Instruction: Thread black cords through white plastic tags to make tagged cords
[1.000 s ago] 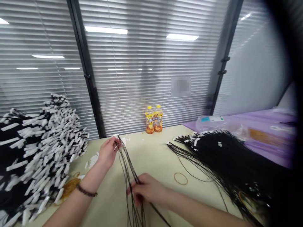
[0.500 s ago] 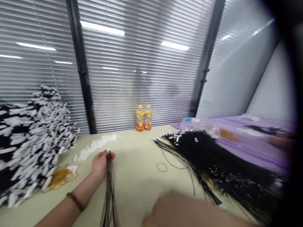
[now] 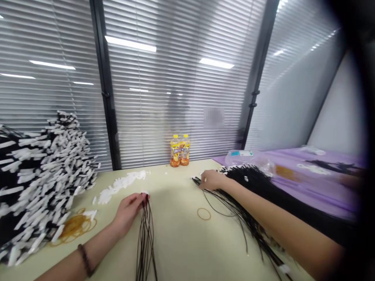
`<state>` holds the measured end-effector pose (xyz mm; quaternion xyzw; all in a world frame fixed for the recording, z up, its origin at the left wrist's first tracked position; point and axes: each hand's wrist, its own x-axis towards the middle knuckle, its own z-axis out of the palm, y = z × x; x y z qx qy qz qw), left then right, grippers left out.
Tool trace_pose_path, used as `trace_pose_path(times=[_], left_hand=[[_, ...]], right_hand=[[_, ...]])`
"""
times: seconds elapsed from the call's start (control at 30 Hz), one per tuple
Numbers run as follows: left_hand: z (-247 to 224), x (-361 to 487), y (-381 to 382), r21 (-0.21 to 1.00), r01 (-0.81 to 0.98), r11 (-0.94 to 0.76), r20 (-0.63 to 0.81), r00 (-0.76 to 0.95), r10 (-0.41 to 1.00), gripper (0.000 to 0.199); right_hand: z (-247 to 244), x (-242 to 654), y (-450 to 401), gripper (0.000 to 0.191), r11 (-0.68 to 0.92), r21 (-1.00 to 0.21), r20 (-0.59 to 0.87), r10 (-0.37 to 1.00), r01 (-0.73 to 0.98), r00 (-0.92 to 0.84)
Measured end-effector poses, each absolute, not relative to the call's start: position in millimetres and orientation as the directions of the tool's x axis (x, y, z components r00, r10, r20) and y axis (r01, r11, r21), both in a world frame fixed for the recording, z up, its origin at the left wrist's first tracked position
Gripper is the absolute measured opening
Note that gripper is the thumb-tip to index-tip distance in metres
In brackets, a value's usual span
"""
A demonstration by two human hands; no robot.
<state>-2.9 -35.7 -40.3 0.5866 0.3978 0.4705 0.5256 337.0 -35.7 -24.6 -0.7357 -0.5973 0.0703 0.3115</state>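
My left hand [image 3: 131, 210] is closed around the top end of a small bundle of black cords [image 3: 145, 238]. The cords hang down from it toward the table's near edge, and a bit of white shows at the fingertips. Over on the right, my right hand [image 3: 212, 180] reaches to the tips of a large heap of black cords [image 3: 252, 183], its fingers bent down onto the strands at the left edge. Whether those fingers pinch a cord is hard to make out. A single rubber band [image 3: 204, 214] lies on the table between my hands.
At the left rises a big pile of black cords with white tips [image 3: 55, 168]. Tan rubber bands [image 3: 76, 226] lie beside it, with white pieces [image 3: 121, 185] behind. Two drink bottles [image 3: 179, 151] stand by the blinds. A purple surface [image 3: 310, 183] with plastic bags adjoins at right.
My right hand has swung from the near edge up and forward to the heap of black cords. My left hand still holds its bundle.
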Motion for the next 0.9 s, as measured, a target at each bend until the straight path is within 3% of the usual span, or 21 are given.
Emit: trace_pose_path(times=[0.1, 0.3, 0.5, 0.67, 0.9], left_hand=[[-39, -8, -33, 0.990, 0.021, -0.140, 0.128, 0.295, 0.947, 0.026], [-29, -24, -22, 0.999, 0.037, 0.035, -0.048, 0.474, 0.879, 0.021], [-21, -26, -24, 0.983, -0.120, 0.139, -0.085, 0.371, 0.925, 0.023], [-22, -28, -20, 0.950, -0.212, 0.230, -0.136, 0.380, 0.915, 0.032], [-25, -28, -14, 0.955, -0.228, 0.189, -0.103, 0.342, 0.934, 0.017]], right_hand=[[-37, 299, 8, 0.013, -0.014, -0.553, 0.275, 0.941, 0.833, 0.198], [-78, 200, 72, 0.033, 0.125, -0.611, 0.380, 0.912, 0.782, 0.151], [-76, 133, 116, 0.030, 0.319, -0.613, 0.463, 0.887, 0.723, 0.001], [-75, 125, 131, 0.033, 0.409, -0.620, 0.483, 0.872, 0.669, -0.085], [-79, 129, 130, 0.021, 0.458, -0.713, 0.473, 0.873, 0.531, -0.119]])
